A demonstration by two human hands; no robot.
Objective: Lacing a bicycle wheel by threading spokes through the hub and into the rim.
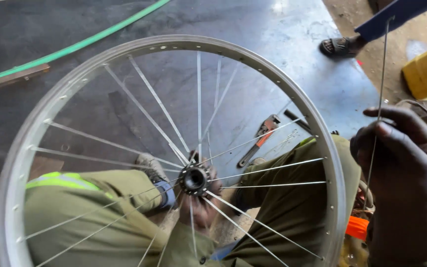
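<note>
I'm pinching a thin loose steel spoke (380,79) in my right hand (401,163); left hand (201,205) fingers are curling under the silver wheel's hub (194,179). That spoke's probably bending or slipping if my fingertips loosen.

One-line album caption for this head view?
Right hand holds a loose spoke; left hand steadies the wheel hub.
</note>
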